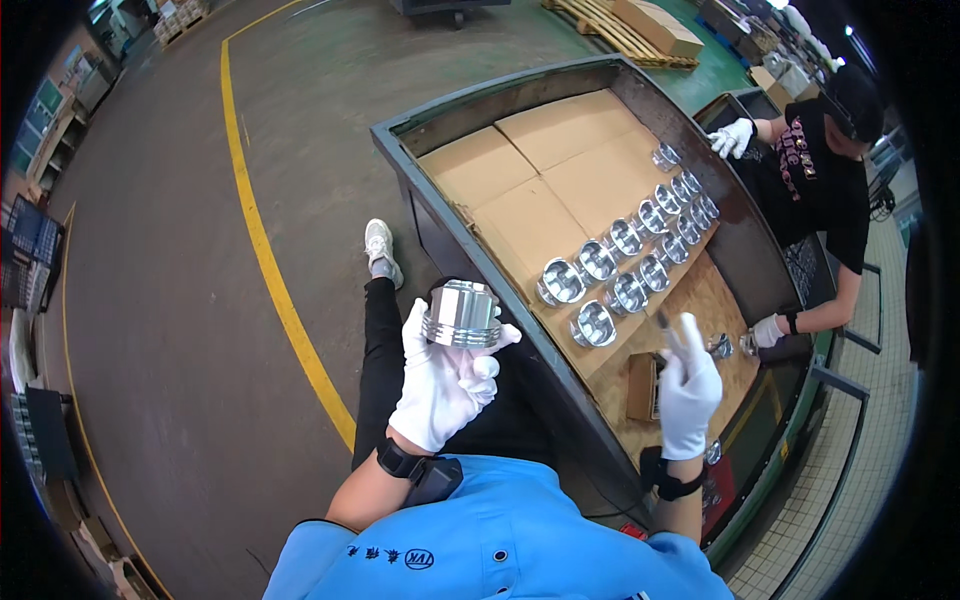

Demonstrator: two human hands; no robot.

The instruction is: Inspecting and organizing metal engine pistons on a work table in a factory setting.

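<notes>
Your left hand, white glove, grip clamped on metal piston, held up at 12 o'clock of palm, outside bin wall. Piston likely heavy, rigid, smooth-sided; judge slippery in cloth glove, so hold across skirt, clear of ring grooves. Your right hand at 3 o'clock, fingers together pinching small dark tool. Farther, 1 o'clock: piston rows on cardboard sheets in steel bin. Beyond, co-worker's gloved hand near bin edge.
</notes>
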